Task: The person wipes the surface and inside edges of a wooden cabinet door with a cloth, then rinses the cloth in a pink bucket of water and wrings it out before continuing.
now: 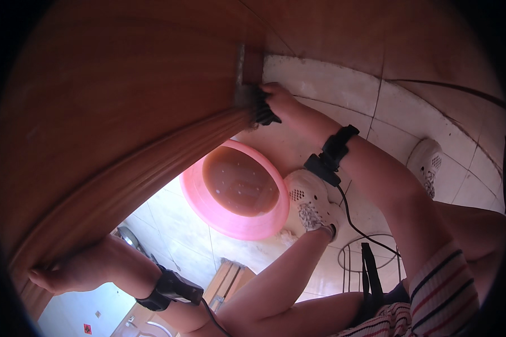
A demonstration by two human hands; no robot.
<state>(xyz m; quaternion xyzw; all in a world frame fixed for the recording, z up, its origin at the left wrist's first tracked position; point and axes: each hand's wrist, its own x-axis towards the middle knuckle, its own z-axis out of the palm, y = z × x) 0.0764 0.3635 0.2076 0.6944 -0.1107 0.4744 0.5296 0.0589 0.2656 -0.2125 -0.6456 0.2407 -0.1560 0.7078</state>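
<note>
A brown wooden door [122, 105] fills the upper left. My left hand [74, 269] rests at the door's lower-left edge in the picture, its fingers curled over the edge. My right hand [278, 99] grips a dark ribbed cloth [265, 107] against the door's other end, near the floor. The cloth is partly blurred. Beneath the door's edge, a pink plastic basin [236, 229] of murky brown water [240, 181] stands on the tiles. Each of my wrists wears a black strapped device with a cable.
My feet are in white perforated clogs [310, 202] on the light tiled floor [396, 113], one beside the basin. A round wire-frame stand [350, 269] is at lower right, and a wooden object [225, 282] at lower centre. A dark cable [451, 86] runs along the upper right.
</note>
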